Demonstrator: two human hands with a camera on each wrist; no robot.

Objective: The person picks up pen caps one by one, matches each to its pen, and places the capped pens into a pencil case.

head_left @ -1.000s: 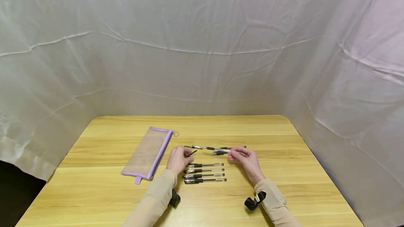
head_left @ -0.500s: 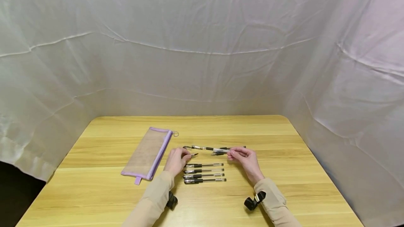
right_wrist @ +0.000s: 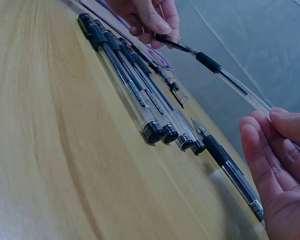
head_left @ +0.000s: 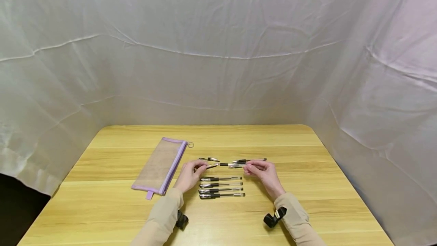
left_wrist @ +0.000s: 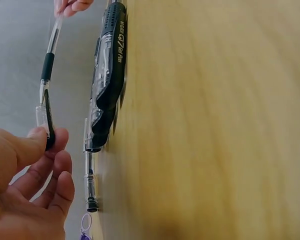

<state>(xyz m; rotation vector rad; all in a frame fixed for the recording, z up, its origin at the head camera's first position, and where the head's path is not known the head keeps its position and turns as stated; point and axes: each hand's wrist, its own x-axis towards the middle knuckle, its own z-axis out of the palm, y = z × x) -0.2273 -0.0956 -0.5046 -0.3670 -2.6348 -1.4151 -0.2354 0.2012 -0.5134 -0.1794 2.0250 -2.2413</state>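
Pale grey sheeting [head_left: 218, 79] walls in your workspace at the back and on both sides, creased across its face. Below it spreads your wood-grain table [head_left: 327, 208], yellowish, with rounded far corners. Your beige sleeves [head_left: 164, 208] reach in from the near edge, with a small black device [head_left: 271, 220] at each wrist. Left of your hands lies a flat mesh pouch [head_left: 157, 166] with lilac edging, a zip along its right side and a ring [head_left: 190, 145] at its far right corner. Your left hand [head_left: 190, 174] is just beside it, and your right hand [head_left: 267, 174] is opposite. On the near side, in the space between your forearms, four capped pens [head_left: 222, 190] lie in a row, dark caps to the left. Beyond your hands rest an uncapped pen [head_left: 250, 160], partly behind the right one, and a loose clear cap [head_left: 213, 159]. Your right finger and thumb pinch the rear of a held pen [right_wrist: 208, 62], raised above the table between your hands; its barrel is clear, with a black grip and a bare tip. Your left finger and thumb pinch a held cap [left_wrist: 41, 117], clear with a black clip, its mouth at that tip; you cannot tell whether the tip is inside.
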